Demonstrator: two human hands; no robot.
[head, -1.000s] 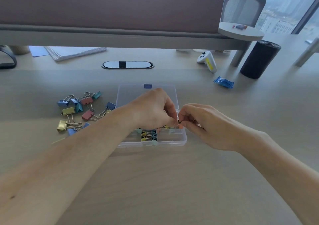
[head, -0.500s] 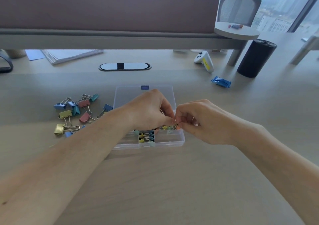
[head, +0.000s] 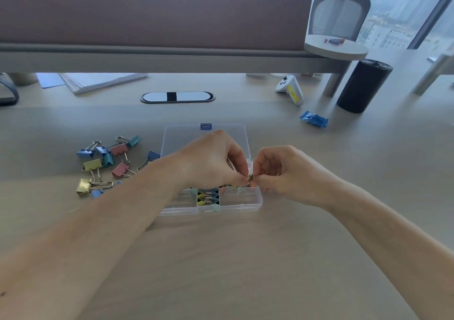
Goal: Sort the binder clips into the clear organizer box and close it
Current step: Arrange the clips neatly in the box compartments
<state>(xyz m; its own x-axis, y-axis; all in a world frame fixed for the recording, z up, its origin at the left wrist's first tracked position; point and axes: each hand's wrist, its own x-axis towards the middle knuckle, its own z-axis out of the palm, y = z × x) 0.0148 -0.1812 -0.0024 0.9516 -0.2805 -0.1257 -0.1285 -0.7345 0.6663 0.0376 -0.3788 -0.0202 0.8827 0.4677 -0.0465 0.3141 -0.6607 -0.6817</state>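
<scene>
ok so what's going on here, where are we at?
A person is sorting binder clips by hand. The left hand and right hand both pinch one small clip over the right side of the clear organizer box, whose lid lies open behind. A middle compartment holds a row of clips. A pile of loose clips sits on the desk left of the box, so sorting isn't finished.

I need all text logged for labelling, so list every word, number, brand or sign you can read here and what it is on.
Nothing here can be read with certainty.
Yellow sticker on the white controller: dark marks, too blurred to read.
Blue wrapper: any print is too small to read.
Clear organizer box, loose binder clips and the pinched binder clip: no text visible.
</scene>
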